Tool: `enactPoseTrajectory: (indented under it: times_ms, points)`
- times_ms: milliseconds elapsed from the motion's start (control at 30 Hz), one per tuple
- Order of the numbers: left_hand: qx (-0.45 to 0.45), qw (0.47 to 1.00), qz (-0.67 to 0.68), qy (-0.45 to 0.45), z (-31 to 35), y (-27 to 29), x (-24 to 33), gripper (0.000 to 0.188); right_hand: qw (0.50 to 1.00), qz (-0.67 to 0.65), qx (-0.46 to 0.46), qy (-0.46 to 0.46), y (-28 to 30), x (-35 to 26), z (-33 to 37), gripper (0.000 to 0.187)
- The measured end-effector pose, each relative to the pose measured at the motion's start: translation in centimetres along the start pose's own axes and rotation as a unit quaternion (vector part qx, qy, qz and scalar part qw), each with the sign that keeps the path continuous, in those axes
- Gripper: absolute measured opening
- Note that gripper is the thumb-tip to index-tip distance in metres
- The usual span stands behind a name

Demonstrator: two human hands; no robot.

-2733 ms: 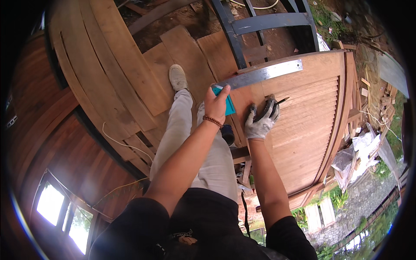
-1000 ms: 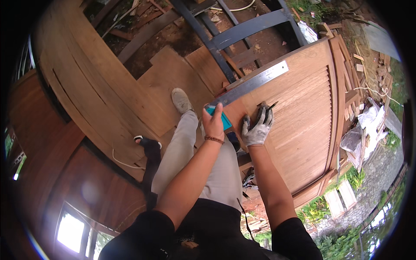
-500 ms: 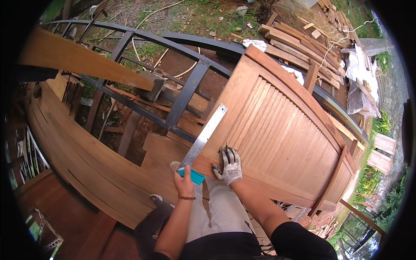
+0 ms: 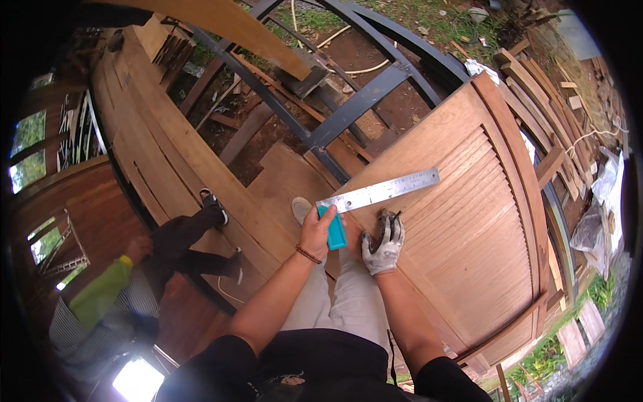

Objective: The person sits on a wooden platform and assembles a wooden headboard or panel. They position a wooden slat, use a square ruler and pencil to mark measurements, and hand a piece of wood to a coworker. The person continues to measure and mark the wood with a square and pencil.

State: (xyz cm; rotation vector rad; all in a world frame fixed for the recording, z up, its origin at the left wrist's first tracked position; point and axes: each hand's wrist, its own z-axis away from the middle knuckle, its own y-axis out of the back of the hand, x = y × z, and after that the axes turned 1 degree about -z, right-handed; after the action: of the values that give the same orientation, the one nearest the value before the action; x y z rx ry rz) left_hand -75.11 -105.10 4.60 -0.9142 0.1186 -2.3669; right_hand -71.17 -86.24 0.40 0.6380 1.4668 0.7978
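My left hand [image 4: 315, 234] is closed around the teal handle of a try square [image 4: 382, 192]. Its long steel blade points right, across the plain edge board of a wooden louvered panel [image 4: 462, 221]. In a grey-stained white glove, my right hand [image 4: 384, 245] is over that panel's near edge, just below the blade. A thin dark stick like a pencil [image 4: 396, 216] shows at its fingertips, and the fingers are curled around it. The panel has slanted slats and a curved outer rail. It lies in front of my legs and to the right.
Long wooden planks [image 4: 181, 161] run along the left. A dark metal frame [image 4: 362, 104] stands beyond the panel, and a wooden board [image 4: 261, 40] juts in at the top. Another person [image 4: 114, 295] moves at lower left. Stacked lumber [image 4: 542, 100] lies at far right.
The square's blade has swung clockwise, from pointing up and right to nearly level. My gloved hand remains by the panel edge. The view has turned, and another person now shows at left.
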Motion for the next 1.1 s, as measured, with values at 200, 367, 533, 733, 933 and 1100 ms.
enactPoseTrajectory:
  times_ms: [200,367,533,733,933,1100]
  points:
    - [0.076,0.993,-0.029,0.083,3.0,6.7,-4.8,0.022,0.995,-0.050,-0.070,0.051,4.7,0.2,4.0,0.055]
    - [0.062,0.993,-0.100,0.029,0.4,6.4,-6.5,0.021,0.982,-0.087,-0.162,0.043,8.3,0.6,4.9,0.046]
    - [0.033,0.982,-0.182,0.022,-0.4,5.5,-4.9,0.022,0.970,-0.158,-0.178,0.039,7.9,-0.9,0.9,0.041]
    - [-0.005,0.978,-0.209,0.021,-0.8,6.1,-4.3,0.023,0.919,-0.341,-0.176,-0.097,6.0,-3.3,-2.5,0.038]
    - [-0.008,0.978,-0.208,0.006,-0.9,6.1,-4.8,0.021,0.936,-0.304,-0.164,-0.068,4.1,-2.9,-4.6,0.039]
    - [-0.002,0.983,-0.181,-0.015,-0.5,5.8,-4.9,0.019,0.905,-0.368,-0.202,-0.073,3.7,-2.6,-5.0,0.041]
